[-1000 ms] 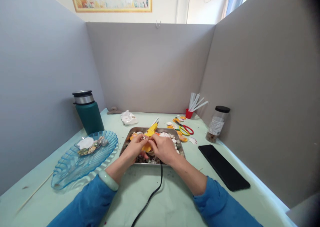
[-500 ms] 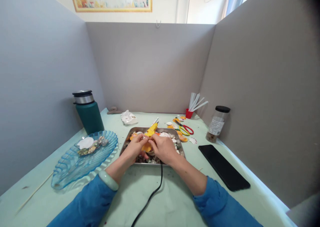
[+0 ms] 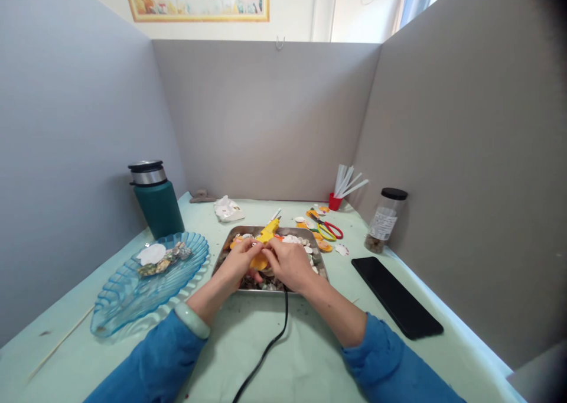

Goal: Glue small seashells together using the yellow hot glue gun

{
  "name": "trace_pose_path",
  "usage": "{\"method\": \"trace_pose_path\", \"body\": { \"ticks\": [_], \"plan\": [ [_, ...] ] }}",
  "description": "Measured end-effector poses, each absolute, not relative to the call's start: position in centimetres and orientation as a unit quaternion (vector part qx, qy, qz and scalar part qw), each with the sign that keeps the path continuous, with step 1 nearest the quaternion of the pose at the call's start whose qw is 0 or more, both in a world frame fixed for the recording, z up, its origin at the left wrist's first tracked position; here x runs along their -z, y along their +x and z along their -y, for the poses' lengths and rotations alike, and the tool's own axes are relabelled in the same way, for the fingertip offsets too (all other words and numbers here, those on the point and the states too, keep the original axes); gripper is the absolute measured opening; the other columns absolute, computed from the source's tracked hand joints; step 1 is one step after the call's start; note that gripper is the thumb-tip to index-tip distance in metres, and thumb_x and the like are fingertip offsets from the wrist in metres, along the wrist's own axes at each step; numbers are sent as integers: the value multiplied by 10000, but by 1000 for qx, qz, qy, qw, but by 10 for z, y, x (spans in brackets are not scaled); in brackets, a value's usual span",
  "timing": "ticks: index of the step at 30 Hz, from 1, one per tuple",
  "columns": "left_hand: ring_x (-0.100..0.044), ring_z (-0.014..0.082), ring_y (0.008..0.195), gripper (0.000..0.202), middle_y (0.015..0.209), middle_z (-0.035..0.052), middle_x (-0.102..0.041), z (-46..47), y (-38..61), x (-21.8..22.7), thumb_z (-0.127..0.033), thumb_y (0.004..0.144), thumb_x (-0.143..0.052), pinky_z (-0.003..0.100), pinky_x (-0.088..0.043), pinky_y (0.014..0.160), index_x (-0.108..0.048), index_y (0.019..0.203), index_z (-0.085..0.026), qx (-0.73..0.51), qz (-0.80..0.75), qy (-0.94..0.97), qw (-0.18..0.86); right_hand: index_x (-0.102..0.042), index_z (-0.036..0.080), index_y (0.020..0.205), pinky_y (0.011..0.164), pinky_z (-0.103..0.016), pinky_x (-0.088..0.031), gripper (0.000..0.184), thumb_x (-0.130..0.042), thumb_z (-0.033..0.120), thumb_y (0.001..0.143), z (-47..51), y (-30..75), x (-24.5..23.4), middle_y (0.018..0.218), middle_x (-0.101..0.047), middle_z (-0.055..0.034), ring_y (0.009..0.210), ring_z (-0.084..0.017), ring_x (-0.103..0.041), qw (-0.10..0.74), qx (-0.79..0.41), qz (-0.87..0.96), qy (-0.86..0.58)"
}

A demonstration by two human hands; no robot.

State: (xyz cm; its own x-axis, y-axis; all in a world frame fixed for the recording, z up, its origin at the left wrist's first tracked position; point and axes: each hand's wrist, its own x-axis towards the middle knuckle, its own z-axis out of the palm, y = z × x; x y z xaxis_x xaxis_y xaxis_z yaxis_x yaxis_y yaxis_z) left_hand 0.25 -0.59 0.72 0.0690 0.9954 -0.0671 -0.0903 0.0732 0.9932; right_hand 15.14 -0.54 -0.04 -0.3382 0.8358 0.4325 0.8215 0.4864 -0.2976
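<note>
Over the metal tray (image 3: 319, 265), my left hand (image 3: 237, 262) and my right hand (image 3: 290, 262) meet with fingertips pinched close together. A small orange piece (image 3: 259, 262) with a rounded edge shows between them, just below the fingers that grip it; its upper part is hidden. Behind the fingertips a yellow hot glue gun (image 3: 269, 230) lies across the tray, its nozzle pointing to the back. A black cord (image 3: 271, 345) runs from under my right hand toward me. Shells and small pale pieces (image 3: 309, 250) fill much of the tray.
Left stand a blue shell-shaped dish (image 3: 150, 293) with bagged bits and a green bottle (image 3: 158, 208). To the right are scissors (image 3: 330, 230), orange cutouts (image 3: 325, 246), a red cup of glue sticks (image 3: 335, 201), a jar (image 3: 384, 221) and a black phone (image 3: 396, 296). Grey panels (image 3: 266, 119) enclose the table.
The orange piece between my fingers has shifted very slightly. Both hands stay in nearly the same place, and everything else is still.
</note>
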Motion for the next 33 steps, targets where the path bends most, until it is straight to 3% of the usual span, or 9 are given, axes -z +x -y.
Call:
{"method": "trace_pose_path", "body": {
  "ticks": [18, 33],
  "plan": [
    [-564, 117, 490, 325, 654, -23, -542, 7, 3, -9, -401, 725, -764, 191, -446, 274, -570, 803, -152, -479, -481, 487, 549, -643, 186, 981, 666, -248, -354, 268, -424, 338, 1007, 9, 151, -4, 857, -727, -51, 783, -169, -654, 263, -25, 825, -499],
    [-577, 138, 633, 344, 781, 22, -571, 5, 2, -6, -399, 718, -765, 197, -488, 326, -596, 860, -136, -477, -477, 494, 549, -641, 193, 976, 655, -254, -338, 258, -429, 338, 1002, 5, 152, 2, 857, -732, -44, 771, -170, -658, 275, -8, 822, -499]
  ]
}}
